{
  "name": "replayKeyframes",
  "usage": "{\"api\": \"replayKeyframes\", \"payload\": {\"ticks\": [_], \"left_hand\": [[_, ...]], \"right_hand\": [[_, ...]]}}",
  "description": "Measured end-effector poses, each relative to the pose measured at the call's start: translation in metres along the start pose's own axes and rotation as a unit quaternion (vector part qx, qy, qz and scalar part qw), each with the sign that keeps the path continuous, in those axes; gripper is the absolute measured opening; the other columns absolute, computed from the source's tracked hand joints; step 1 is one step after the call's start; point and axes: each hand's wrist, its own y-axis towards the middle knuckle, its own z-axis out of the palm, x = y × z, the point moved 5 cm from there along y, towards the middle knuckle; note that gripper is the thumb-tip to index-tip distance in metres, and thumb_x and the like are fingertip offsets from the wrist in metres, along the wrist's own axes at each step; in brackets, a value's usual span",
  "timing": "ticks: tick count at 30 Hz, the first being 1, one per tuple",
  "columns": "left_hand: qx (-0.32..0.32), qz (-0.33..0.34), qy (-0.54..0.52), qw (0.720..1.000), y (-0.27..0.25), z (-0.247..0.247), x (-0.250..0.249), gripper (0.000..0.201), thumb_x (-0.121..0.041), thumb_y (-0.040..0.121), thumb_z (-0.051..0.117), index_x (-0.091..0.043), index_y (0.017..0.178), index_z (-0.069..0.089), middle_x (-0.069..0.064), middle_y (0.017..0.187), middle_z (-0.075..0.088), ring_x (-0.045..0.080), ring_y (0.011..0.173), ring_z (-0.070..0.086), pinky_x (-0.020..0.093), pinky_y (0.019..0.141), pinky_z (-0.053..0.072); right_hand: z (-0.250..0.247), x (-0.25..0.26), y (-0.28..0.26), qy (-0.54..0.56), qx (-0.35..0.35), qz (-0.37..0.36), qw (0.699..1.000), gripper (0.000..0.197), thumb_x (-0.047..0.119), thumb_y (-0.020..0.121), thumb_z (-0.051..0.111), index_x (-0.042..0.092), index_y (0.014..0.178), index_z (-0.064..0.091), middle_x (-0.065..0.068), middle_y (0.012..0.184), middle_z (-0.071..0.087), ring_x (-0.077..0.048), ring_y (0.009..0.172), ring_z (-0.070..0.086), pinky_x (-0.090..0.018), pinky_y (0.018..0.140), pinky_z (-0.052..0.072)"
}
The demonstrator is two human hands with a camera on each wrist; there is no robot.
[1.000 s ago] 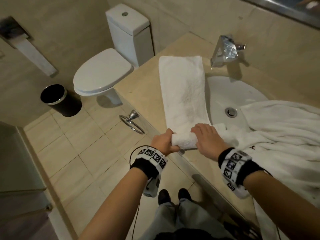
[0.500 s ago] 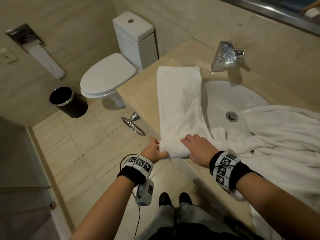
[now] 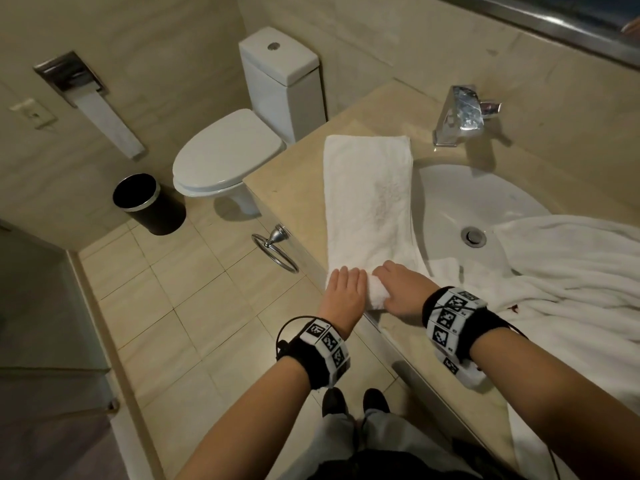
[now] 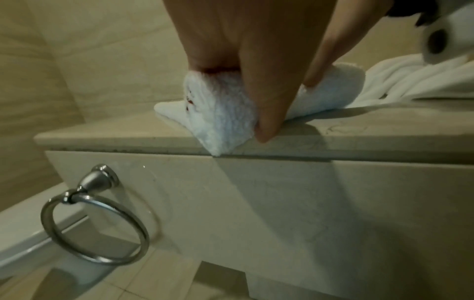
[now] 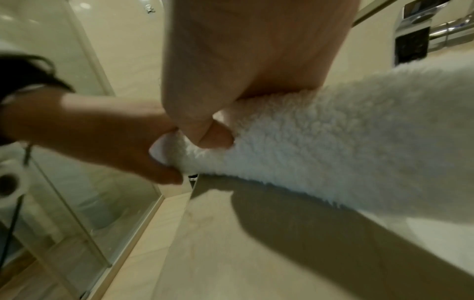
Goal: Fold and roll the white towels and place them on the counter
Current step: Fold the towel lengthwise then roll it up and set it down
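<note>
A white towel (image 3: 369, 202), folded into a long strip, lies on the beige counter (image 3: 294, 188) left of the sink. Its near end is rolled into a small roll (image 3: 375, 296) at the counter's front edge. My left hand (image 3: 346, 287) lies over the roll's left part, fingers curled over the top and thumb (image 4: 266, 121) pressed against its front. My right hand (image 3: 398, 289) holds the right part, its thumb (image 5: 205, 132) pinching into the roll (image 5: 333, 142). The two hands almost touch. A second, larger white towel (image 3: 571, 271) lies crumpled on the right.
The round white sink (image 3: 460, 199) and a chrome faucet (image 3: 460, 119) are right of the strip. The crumpled towel overlaps the sink's near rim. A metal towel ring (image 4: 97, 219) hangs on the counter front. Toilet (image 3: 225, 161) and black bin (image 3: 145, 202) stand to the left.
My left hand has shifted from the roll's left end to lie over its top, closer to the right hand. Both hands have stayed on the rolled near end.
</note>
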Motion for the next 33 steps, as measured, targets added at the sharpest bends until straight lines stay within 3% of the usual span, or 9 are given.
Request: {"api": "replayKeyframes", "payload": {"ticks": [4,6,10,13,17,21,24,29,33], "left_hand": [[0.017,-0.003,0.016,1.0,0.015,0.0,0.002,0.044,-0.023,0.042,0.085,-0.01,0.081,0.071,0.001,0.072,0.065,0.018,0.065,0.063,0.028,0.07,0.055],[0.038,-0.002,-0.002,0.999,0.021,-0.009,0.002,0.043,-0.022,0.036,0.088,-0.012,0.073,0.07,0.0,0.066,0.064,0.016,0.06,0.062,0.024,0.063,0.053],[0.148,0.017,-0.019,0.989,0.025,-0.012,0.001,0.037,-0.005,0.084,0.058,-0.001,0.119,0.048,0.015,0.119,0.055,0.029,0.111,0.052,0.034,0.097,0.038],[0.165,0.026,-0.018,0.986,0.025,-0.01,0.006,0.047,-0.005,0.083,0.058,-0.004,0.126,0.039,0.013,0.127,0.046,0.03,0.118,0.045,0.036,0.101,0.035],[0.191,0.013,-0.036,0.981,0.018,-0.006,0.013,0.06,-0.012,0.08,0.064,-0.006,0.132,0.033,0.012,0.127,0.038,0.029,0.113,0.047,0.037,0.093,0.041],[0.188,0.002,-0.058,0.98,0.013,-0.006,0.013,0.061,-0.016,0.081,0.062,-0.011,0.132,0.03,0.012,0.125,0.038,0.029,0.108,0.049,0.037,0.09,0.043],[0.165,0.0,-0.048,0.985,0.007,-0.007,0.013,0.07,-0.019,0.078,0.063,-0.016,0.135,0.024,0.011,0.126,0.035,0.028,0.106,0.048,0.038,0.09,0.043],[0.131,0.015,0.031,0.991,-0.009,-0.013,0.001,0.054,-0.024,0.071,0.064,-0.006,0.117,0.043,0.01,0.115,0.047,0.029,0.097,0.05,0.042,0.09,0.04],[0.114,-0.032,0.007,0.993,-0.001,-0.02,0.003,0.051,-0.02,0.037,0.086,-0.012,0.082,0.064,0.004,0.077,0.061,0.021,0.065,0.059,0.031,0.061,0.049]], "right_hand": [[0.006,-0.009,-0.018,-0.086,-0.04,0.015,0.995,0.068,0.031,0.072,0.063,0.018,0.133,0.035,-0.006,0.122,0.047,-0.027,0.106,0.051,-0.04,0.088,0.042],[0.009,-0.016,-0.026,-0.143,-0.057,0.011,0.988,0.082,0.022,0.053,0.075,0.015,0.126,0.038,-0.012,0.117,0.051,-0.03,0.088,0.06,-0.042,0.072,0.049],[0.018,-0.026,-0.034,-0.195,-0.104,-0.034,0.975,0.079,0.002,0.041,0.076,0.005,0.114,0.044,-0.015,0.098,0.056,-0.026,0.062,0.059,-0.033,0.055,0.053],[0.015,-0.018,-0.035,-0.179,-0.094,-0.053,0.978,0.077,0.007,0.032,0.078,0.006,0.105,0.056,-0.008,0.083,0.059,-0.022,0.065,0.059,-0.028,0.054,0.052],[0.016,-0.002,-0.039,-0.137,-0.079,-0.045,0.986,0.062,0.013,0.038,0.078,0.007,0.099,0.064,-0.005,0.085,0.06,-0.021,0.074,0.06,-0.028,0.064,0.053],[0.007,0.006,-0.036,-0.093,-0.026,-0.015,0.995,0.047,0.012,0.077,0.059,0.009,0.123,0.048,-0.007,0.116,0.05,-0.024,0.108,0.048,-0.03,0.093,0.04],[-0.005,0.008,-0.026,-0.08,0.001,-0.013,0.997,0.038,0.016,0.085,0.055,0.009,0.121,0.047,-0.007,0.12,0.048,-0.022,0.112,0.044,-0.028,0.091,0.038],[-0.015,0.009,-0.013,-0.062,0.07,0.004,0.996,0.038,0.029,0.087,0.055,0.004,0.115,0.051,-0.015,0.118,0.053,-0.029,0.11,0.05,-0.033,0.087,0.041],[-0.015,0.007,-0.011,-0.058,0.053,0.003,0.997,0.041,0.027,0.084,0.057,0.009,0.12,0.048,-0.011,0.118,0.055,-0.026,0.107,0.053,-0.033,0.086,0.043]]}}
